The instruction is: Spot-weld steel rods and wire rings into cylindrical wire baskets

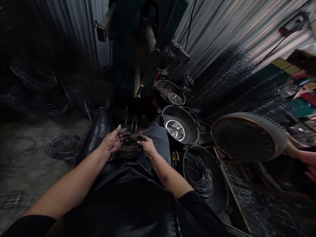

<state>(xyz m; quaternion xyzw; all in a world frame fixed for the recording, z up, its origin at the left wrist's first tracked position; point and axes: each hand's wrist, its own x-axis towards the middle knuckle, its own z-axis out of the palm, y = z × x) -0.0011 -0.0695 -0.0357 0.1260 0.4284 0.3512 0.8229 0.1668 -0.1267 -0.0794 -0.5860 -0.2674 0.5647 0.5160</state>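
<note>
Because both forearms reach out over the black apron that covers the lap, the hands meet just past the knees, and what matters lies in the narrow gap between them. A small wire frame rests there on the lap, flat or nearly so. Its long axis seems to run away from the body toward the machine, though the dim light blurs its outline.

The left hand comes at it from the left. Its darkened fingers lie close together across the frame's near-left edge and the thumb is lifted clear. Whether those fingers hook under the wire I cannot tell. The right hand comes from the right, resting on the denim knee. Its fingers are curled and pinch the frame's right edge. Both hands touch the frame, so neither is nearer. The frame lies straight ahead of the fingertips, toward the middle line of the body.

Just beyond the hands, two thin wire prongs stand upright at the foot of the dark machine.

To the right, a black basin holds loose wire rings. Farther on, a second basin carries a steel bowl. A round fan guard lies well off to the right, with another person's hand at its edge. Wire coils sit on the concrete floor to the left.
</note>
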